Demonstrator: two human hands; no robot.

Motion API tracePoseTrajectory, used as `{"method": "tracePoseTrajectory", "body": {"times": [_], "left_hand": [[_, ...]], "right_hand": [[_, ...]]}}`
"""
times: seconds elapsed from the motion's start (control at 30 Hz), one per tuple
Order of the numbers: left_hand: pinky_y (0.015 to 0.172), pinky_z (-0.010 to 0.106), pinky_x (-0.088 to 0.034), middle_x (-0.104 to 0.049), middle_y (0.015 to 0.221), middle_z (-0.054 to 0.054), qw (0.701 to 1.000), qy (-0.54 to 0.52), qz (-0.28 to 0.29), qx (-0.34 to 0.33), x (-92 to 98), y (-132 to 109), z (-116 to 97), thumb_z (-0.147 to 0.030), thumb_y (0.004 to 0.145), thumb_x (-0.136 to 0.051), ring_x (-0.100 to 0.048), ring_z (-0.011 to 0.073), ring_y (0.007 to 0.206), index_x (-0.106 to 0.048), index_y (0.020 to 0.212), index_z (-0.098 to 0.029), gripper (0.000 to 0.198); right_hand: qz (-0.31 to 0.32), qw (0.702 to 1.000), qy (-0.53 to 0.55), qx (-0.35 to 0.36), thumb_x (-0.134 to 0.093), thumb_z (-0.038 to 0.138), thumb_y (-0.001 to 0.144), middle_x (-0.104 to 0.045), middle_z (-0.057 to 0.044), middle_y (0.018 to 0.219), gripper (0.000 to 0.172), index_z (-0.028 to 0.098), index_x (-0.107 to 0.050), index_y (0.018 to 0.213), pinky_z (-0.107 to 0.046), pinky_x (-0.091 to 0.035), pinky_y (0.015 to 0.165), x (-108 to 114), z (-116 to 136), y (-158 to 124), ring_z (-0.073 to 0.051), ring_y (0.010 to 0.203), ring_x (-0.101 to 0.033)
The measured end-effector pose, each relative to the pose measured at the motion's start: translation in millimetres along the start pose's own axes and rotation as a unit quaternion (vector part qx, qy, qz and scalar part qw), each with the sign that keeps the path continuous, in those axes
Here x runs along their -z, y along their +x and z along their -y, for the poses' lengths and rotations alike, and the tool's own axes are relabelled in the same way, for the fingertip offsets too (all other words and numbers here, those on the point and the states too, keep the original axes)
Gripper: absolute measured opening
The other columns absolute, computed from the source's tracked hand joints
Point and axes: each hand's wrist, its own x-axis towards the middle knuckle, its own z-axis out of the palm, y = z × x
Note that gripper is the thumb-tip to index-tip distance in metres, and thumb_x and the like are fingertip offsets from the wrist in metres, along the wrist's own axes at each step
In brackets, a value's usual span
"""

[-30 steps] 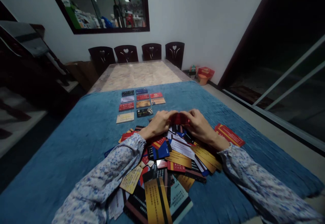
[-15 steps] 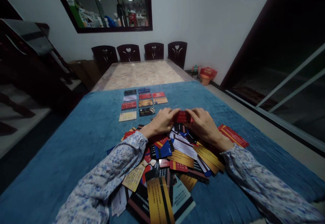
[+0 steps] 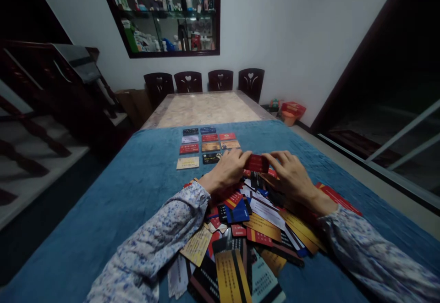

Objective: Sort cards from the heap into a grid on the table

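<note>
Between my two hands, above the far end of a loose pile of cards, is a dark red card (image 3: 256, 163); whether it is one card or a stack I cannot tell. My left hand (image 3: 229, 169) pinches its left end, and my right hand (image 3: 290, 174) grips the right end with thumb and fingers. Below them the pile holds a gold card (image 3: 233, 275), a blue card (image 3: 238, 212), a white card (image 3: 266, 211) and several more, overlapping. Beyond my left hand, cards lie in neat columns, among them a cream card (image 3: 187, 162) and a black VIP card (image 3: 211, 158).
A blue cloth (image 3: 144, 184) covers the near part of the table, with a bare marble-like top (image 3: 213, 106) beyond. Dark chairs (image 3: 220, 80) line the far wall. A red card (image 3: 338, 197) lies by my right wrist. Stair railings stand at the left.
The view has shifted, so the scene sits further right and lower. My hands still hold the dark red card, and my right fingers are spread a little more.
</note>
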Motion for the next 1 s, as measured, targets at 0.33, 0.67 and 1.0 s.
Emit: {"method": "tracePoseTrajectory", "body": {"times": [0.33, 0.67, 1.0], "left_hand": [[0.095, 0.044, -0.045, -0.055, 0.128, 0.017, 0.997, 0.059, -0.054, 0.020, 5.4, -32, 29, -0.021, 0.093, -0.055, -0.053, 0.0296, 0.116, -0.049, 0.133, -0.014, 0.042], [0.097, 0.045, -0.044, -0.056, 0.132, 0.015, 0.995, 0.054, -0.003, 0.081, 12.7, -38, 82, -0.019, 0.087, -0.060, -0.049, 0.0299, 0.121, -0.048, 0.132, -0.016, 0.046], [0.094, 0.044, -0.043, -0.058, 0.129, 0.015, 0.984, 0.083, 0.066, 0.146, 22.4, -11, 134, -0.019, 0.087, -0.055, -0.049, 0.0303, 0.117, -0.056, 0.123, -0.014, 0.035]], "right_hand": [[0.010, 0.997, 0.021, 0.068, -0.058, 0.033, 0.091, -0.062, -0.016, 0.111, 0.040, 0.013, -0.057, 0.125, -0.036, -0.039, 0.075, -17, 15, 37, -0.029, 0.099, -0.049], [0.112, 0.988, 0.057, 0.094, -0.065, 0.032, 0.085, -0.059, -0.016, 0.119, 0.044, 0.016, -0.057, 0.125, -0.035, -0.038, 0.075, -54, 19, 103, -0.029, 0.102, -0.048], [0.204, 0.973, 0.081, 0.078, -0.064, 0.035, 0.087, -0.058, -0.017, 0.123, 0.044, 0.016, -0.059, 0.126, -0.034, -0.039, 0.075, -89, 14, 176, -0.029, 0.105, -0.048]]}}
